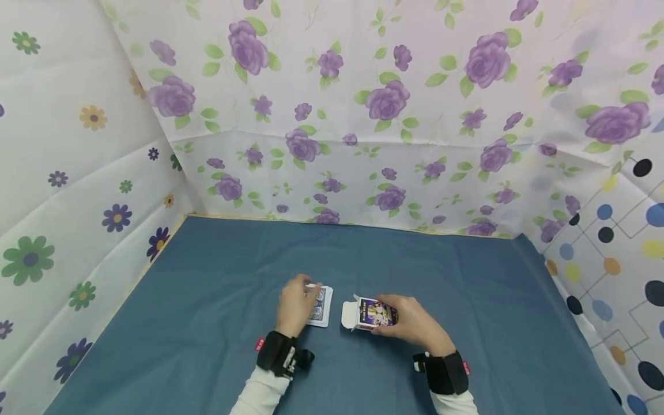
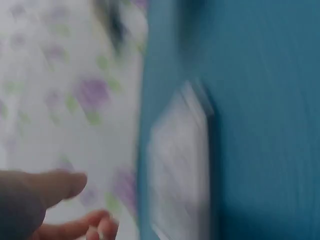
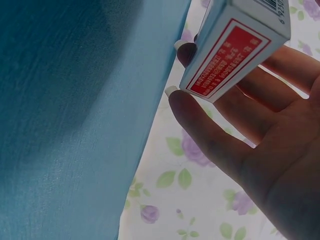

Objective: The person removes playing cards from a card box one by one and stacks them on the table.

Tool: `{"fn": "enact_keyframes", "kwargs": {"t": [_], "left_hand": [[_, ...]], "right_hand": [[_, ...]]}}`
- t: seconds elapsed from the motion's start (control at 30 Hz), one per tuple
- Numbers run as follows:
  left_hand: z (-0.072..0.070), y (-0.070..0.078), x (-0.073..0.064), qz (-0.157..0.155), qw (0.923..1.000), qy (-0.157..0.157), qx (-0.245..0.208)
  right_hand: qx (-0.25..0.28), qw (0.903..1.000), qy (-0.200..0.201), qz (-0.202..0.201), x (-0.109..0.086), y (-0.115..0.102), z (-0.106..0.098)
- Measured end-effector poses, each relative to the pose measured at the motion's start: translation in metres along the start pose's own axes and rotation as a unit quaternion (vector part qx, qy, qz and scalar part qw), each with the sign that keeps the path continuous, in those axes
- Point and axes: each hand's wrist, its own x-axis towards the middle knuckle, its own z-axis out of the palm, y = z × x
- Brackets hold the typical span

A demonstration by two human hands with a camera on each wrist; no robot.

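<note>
A deck of playing cards (image 1: 322, 306) with patterned backs lies on the blue cloth, its left side partly hidden by my left hand (image 1: 293, 305). In the left wrist view the deck (image 2: 180, 175) is a blurred pale block. Thumb and fingers of that hand (image 2: 60, 210) show apart from it, with a gap between them and nothing held. My right hand (image 1: 415, 324) grips a card box (image 1: 377, 313) with a dark printed picture, its white end flap folded out toward the deck. Seen from the right wrist, the fingers hold the box (image 3: 227, 62) by its sides, a red panel showing.
Blue cloth (image 1: 233, 259) covers the table. Flower-printed sheets (image 1: 332, 115) stand behind it and at the left, and a dotted sheet (image 1: 612, 265) at the right. Black straps with cameras (image 1: 282, 354) sit on both wrists.
</note>
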Motion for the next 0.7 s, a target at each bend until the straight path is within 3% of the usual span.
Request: {"fn": "enact_keyframes", "kwargs": {"t": [0.1, 0.2, 0.27, 0.43, 0.57, 0.7], "left_hand": [[0.004, 0.02, -0.009, 0.05, 0.9915, -0.103, -0.062], [0.011, 0.028, -0.016, 0.055, 0.9757, -0.175, -0.12], [0.016, 0.028, -0.018, 0.049, 0.9698, -0.191, -0.143], [0.022, 0.028, -0.024, 0.033, 0.9648, -0.204, -0.163], [0.022, 0.028, -0.021, 0.019, 0.9618, -0.216, -0.167], [0.022, 0.026, -0.016, 0.009, 0.9516, -0.244, -0.187]], "right_hand": [[0.003, 0.9999, 0.001, -0.01, -0.001, -0.002, 0.001], [0.009, 0.9997, 0.002, -0.023, -0.002, -0.005, 0.001], [0.009, 0.9994, 0.004, -0.032, -0.003, -0.006, 0.001], [0.01, 0.9993, 0.009, -0.035, -0.006, -0.007, 0.0], [0.007, 0.9988, 0.015, -0.045, -0.006, -0.008, -0.002], [0.005, 0.9987, 0.019, -0.048, -0.005, -0.008, -0.005]]}}
